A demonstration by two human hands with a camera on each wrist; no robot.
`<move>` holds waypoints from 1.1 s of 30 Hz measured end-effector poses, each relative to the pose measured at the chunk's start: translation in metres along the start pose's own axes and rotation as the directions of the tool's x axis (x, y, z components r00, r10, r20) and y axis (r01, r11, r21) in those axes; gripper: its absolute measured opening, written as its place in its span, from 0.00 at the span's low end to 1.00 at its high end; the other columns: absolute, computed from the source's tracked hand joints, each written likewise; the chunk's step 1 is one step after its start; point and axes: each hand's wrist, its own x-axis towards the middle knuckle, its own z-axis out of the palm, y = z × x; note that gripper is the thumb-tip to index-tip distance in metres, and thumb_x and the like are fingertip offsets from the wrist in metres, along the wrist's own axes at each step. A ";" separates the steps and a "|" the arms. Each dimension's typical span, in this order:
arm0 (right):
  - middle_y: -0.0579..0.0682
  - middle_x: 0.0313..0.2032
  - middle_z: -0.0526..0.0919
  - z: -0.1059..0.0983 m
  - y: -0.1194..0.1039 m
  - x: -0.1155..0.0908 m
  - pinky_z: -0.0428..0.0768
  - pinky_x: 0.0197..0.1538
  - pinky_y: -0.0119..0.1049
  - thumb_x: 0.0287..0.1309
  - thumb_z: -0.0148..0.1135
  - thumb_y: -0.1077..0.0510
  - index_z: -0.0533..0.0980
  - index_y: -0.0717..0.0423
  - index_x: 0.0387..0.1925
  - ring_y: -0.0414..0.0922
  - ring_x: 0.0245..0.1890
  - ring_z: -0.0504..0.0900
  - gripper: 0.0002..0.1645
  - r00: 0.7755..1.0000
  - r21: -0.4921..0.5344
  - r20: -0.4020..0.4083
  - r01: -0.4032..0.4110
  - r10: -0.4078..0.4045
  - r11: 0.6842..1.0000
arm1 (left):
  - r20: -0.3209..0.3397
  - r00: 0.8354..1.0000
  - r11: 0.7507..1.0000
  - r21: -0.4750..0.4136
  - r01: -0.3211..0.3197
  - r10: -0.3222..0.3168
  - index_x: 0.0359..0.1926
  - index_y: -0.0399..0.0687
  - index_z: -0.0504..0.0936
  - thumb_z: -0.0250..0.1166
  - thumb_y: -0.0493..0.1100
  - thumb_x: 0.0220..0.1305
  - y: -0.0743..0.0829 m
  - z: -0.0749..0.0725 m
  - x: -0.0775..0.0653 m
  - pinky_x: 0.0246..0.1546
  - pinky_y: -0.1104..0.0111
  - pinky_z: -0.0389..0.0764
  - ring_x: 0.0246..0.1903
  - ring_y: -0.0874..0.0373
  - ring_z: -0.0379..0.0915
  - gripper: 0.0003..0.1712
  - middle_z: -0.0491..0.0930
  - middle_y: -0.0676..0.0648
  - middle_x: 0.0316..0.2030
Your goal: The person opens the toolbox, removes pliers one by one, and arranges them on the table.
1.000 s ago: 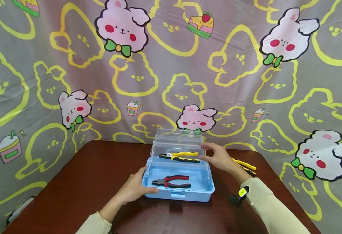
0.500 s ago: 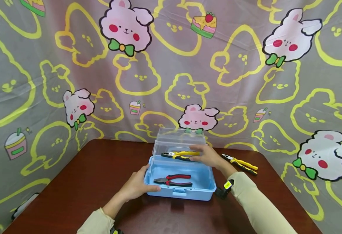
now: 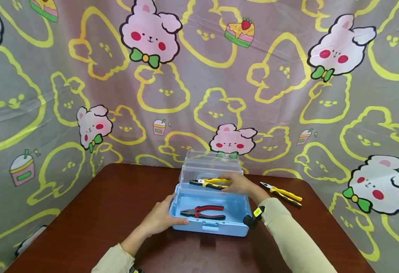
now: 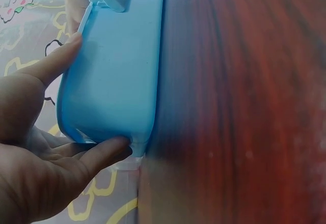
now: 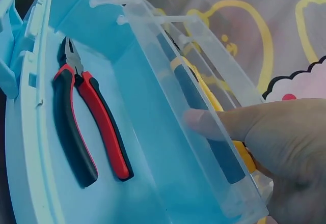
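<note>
A light-blue toolbox [image 3: 189, 228] stands on the table with its clear lid raised. My left hand [image 3: 160, 213] grips its left front corner, the thumb along the front rim and a finger against the end wall in the left wrist view. Red-and-black pliers [image 5: 107, 124] lie on the box floor. Yellow-and-black pliers [image 3: 204, 183] rest in the clear tray [image 5: 147, 35] at the back of the box. My right hand [image 3: 238, 183] holds these by the handles, thumb [image 5: 204, 122] across the dark handle; its other fingers are mostly hidden.
A second pair of yellow-and-black pliers [image 3: 283, 194] lies on the brown table [image 3: 124, 204], right of the toolbox. The raised lid [image 3: 213, 161] stands behind the tray. A patterned curtain [image 3: 192, 125] surrounds the table at the back and sides.
My right hand has moved left from beside the tray onto the handles of the yellow-and-black pliers there. My left hand has stayed on the toolbox corner.
</note>
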 end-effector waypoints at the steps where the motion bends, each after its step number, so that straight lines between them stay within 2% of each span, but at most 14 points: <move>1: 0.54 0.59 0.82 0.000 0.001 0.000 0.74 0.62 0.55 0.60 0.77 0.58 0.77 0.60 0.66 0.53 0.55 0.78 0.34 1.000 0.000 -0.003 0.003 -0.003 1.000 | -0.001 1.000 1.000 -0.001 0.003 -0.003 0.76 0.30 0.59 0.85 0.60 0.47 0.000 0.000 0.000 0.51 0.49 0.80 0.52 0.45 0.80 0.67 0.76 0.32 0.62; 7: 0.51 0.56 0.84 0.009 0.007 -0.001 0.74 0.61 0.54 0.60 0.76 0.58 0.80 0.58 0.63 0.50 0.52 0.79 0.30 0.999 0.017 -0.035 0.016 -0.015 1.000 | 0.005 1.000 1.000 -0.003 0.029 -0.029 0.76 0.31 0.59 0.84 0.61 0.47 -0.004 0.003 -0.003 0.52 0.47 0.79 0.53 0.45 0.79 0.67 0.76 0.32 0.63; 13: 0.53 0.62 0.80 0.015 0.009 -0.007 0.71 0.64 0.57 0.64 0.73 0.58 0.77 0.59 0.67 0.55 0.61 0.76 0.31 0.998 0.061 -0.051 0.040 -0.037 0.997 | 0.004 1.000 1.000 -0.008 0.019 -0.019 0.76 0.30 0.59 0.84 0.61 0.47 -0.008 0.004 -0.004 0.51 0.48 0.80 0.53 0.45 0.80 0.68 0.76 0.31 0.62; 18: 0.55 0.63 0.80 0.008 0.008 -0.012 0.73 0.62 0.56 0.64 0.73 0.59 0.77 0.61 0.67 0.56 0.61 0.76 0.31 0.994 0.073 -0.102 0.037 -0.030 0.997 | 0.004 1.000 0.999 -0.028 -0.026 0.026 0.76 0.30 0.58 0.84 0.60 0.48 -0.007 0.005 0.002 0.51 0.49 0.80 0.52 0.45 0.80 0.67 0.76 0.31 0.62; 25: 0.55 0.65 0.78 -0.003 0.005 -0.016 0.73 0.63 0.57 0.65 0.72 0.59 0.76 0.58 0.68 0.56 0.65 0.73 0.32 0.995 0.113 -0.097 0.002 0.009 0.994 | 0.012 0.999 0.999 -0.014 -0.053 0.053 0.77 0.31 0.57 0.84 0.60 0.49 -0.003 0.004 0.006 0.51 0.49 0.79 0.52 0.44 0.80 0.67 0.76 0.31 0.62; 33: 0.57 0.66 0.76 -0.007 0.007 -0.021 0.76 0.60 0.55 0.65 0.72 0.59 0.75 0.58 0.69 0.57 0.65 0.74 0.32 0.997 0.176 -0.083 0.010 0.004 0.984 | 0.018 1.000 1.000 -0.011 -0.025 0.025 0.78 0.32 0.57 0.84 0.59 0.49 -0.003 0.000 0.004 0.52 0.48 0.79 0.53 0.44 0.80 0.67 0.75 0.31 0.64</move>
